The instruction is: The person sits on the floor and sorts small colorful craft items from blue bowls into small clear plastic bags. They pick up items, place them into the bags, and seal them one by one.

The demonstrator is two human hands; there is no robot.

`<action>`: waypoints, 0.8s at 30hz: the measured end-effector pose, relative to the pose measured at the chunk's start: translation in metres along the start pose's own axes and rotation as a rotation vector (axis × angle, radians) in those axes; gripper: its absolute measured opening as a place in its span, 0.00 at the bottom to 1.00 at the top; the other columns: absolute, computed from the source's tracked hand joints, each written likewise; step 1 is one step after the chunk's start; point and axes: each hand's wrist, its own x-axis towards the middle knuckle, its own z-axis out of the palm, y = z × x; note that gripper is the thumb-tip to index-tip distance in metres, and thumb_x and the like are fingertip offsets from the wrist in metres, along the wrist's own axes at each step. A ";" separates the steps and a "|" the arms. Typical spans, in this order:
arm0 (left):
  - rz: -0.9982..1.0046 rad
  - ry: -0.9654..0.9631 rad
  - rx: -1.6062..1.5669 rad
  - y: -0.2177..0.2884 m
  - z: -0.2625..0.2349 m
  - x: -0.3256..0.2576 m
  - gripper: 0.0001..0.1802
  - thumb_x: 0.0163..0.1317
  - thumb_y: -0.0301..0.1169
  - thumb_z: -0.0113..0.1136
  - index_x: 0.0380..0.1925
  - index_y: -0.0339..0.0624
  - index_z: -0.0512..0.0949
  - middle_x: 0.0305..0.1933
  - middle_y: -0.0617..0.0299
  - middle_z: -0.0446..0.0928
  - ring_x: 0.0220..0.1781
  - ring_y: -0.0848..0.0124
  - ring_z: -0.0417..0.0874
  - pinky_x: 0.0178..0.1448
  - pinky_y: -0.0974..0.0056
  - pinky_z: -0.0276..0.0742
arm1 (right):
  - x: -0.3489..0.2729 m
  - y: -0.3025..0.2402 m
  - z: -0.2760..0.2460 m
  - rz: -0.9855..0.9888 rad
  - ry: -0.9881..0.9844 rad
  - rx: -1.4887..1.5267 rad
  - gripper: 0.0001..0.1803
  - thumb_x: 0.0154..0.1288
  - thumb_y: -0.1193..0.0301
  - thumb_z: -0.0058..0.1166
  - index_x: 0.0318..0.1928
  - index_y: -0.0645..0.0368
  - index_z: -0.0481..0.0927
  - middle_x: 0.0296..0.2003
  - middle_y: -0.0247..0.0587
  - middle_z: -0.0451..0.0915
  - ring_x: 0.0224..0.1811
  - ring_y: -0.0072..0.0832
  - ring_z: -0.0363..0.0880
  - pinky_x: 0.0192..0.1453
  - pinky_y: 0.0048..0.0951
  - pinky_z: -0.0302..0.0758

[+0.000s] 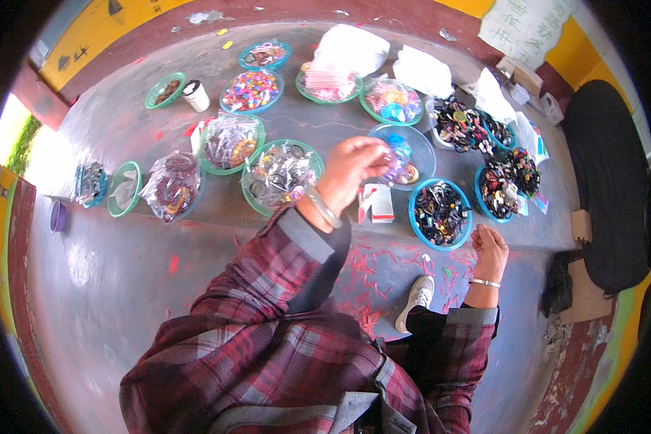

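My left hand [352, 168], with a bangle at the wrist, is raised with its fingers pinched together. Whatever is between them, if anything, is too small to make out. Just beyond its fingertips lies a clear plastic bowl [424, 155] holding blue and purple wrapped items [400, 148]. My right hand [490, 249] hovers low at the right with curled fingers, and what they may hold is hidden. Beside it stands a blue basket [414, 226] full of dark hair ties [441, 212] with small coloured bits. A red and white card box [377, 204] sits below my left hand.
Around lie a green basket of bagged hair ties [282, 173], a basket of colourful beads [249, 90], a white cup [196, 95] with a dark lid and white sacks [351, 50]. More dark hair ties [499, 192] fill containers at right. Red scraps [362, 278] litter the floor.
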 end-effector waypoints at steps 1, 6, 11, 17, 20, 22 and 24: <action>0.037 0.079 -0.009 0.012 -0.018 -0.006 0.10 0.60 0.28 0.52 0.38 0.32 0.72 0.34 0.54 0.77 0.37 0.66 0.80 0.41 0.68 0.78 | 0.001 0.002 0.002 0.000 -0.012 0.005 0.06 0.55 0.72 0.57 0.30 0.64 0.79 0.23 0.34 0.77 0.24 0.19 0.73 0.29 0.19 0.67; 0.207 0.282 0.008 0.043 -0.133 -0.042 0.11 0.59 0.26 0.52 0.37 0.27 0.71 0.36 0.51 0.75 0.39 0.63 0.79 0.45 0.66 0.78 | 0.002 0.007 0.001 -0.022 -0.038 -0.015 0.06 0.55 0.73 0.56 0.30 0.64 0.79 0.23 0.35 0.77 0.24 0.19 0.73 0.27 0.18 0.66; 0.116 0.597 0.045 0.040 -0.215 -0.092 0.11 0.56 0.28 0.56 0.36 0.31 0.73 0.34 0.57 0.76 0.35 0.71 0.78 0.36 0.71 0.75 | 0.000 0.011 0.008 -0.022 -0.053 -0.011 0.05 0.55 0.73 0.57 0.27 0.63 0.79 0.21 0.34 0.77 0.22 0.17 0.72 0.26 0.17 0.65; 0.075 0.750 -0.037 0.013 -0.249 -0.090 0.09 0.55 0.28 0.57 0.36 0.36 0.75 0.33 0.61 0.77 0.33 0.73 0.77 0.35 0.72 0.74 | 0.007 0.021 0.011 -0.017 -0.089 -0.095 0.05 0.54 0.73 0.57 0.27 0.62 0.79 0.20 0.34 0.77 0.20 0.16 0.71 0.23 0.16 0.64; 0.064 0.681 -0.107 0.010 -0.239 -0.069 0.09 0.57 0.26 0.55 0.38 0.37 0.74 0.33 0.62 0.76 0.33 0.73 0.77 0.37 0.69 0.75 | 0.010 0.024 0.012 -0.024 -0.109 -0.124 0.05 0.54 0.73 0.57 0.27 0.62 0.79 0.20 0.34 0.77 0.20 0.16 0.70 0.22 0.15 0.63; 0.085 0.662 -0.138 0.006 -0.239 -0.052 0.10 0.57 0.26 0.55 0.39 0.37 0.73 0.33 0.62 0.76 0.34 0.73 0.77 0.37 0.68 0.75 | 0.011 0.027 0.011 -0.017 -0.089 -0.123 0.05 0.54 0.73 0.57 0.28 0.62 0.79 0.20 0.35 0.77 0.20 0.16 0.71 0.22 0.15 0.63; 0.094 0.719 -0.042 -0.005 -0.263 -0.046 0.11 0.57 0.25 0.54 0.41 0.37 0.72 0.36 0.61 0.75 0.35 0.74 0.76 0.38 0.67 0.75 | 0.012 0.029 0.016 -0.005 -0.102 -0.124 0.05 0.54 0.73 0.57 0.28 0.63 0.79 0.20 0.35 0.77 0.20 0.16 0.71 0.23 0.15 0.63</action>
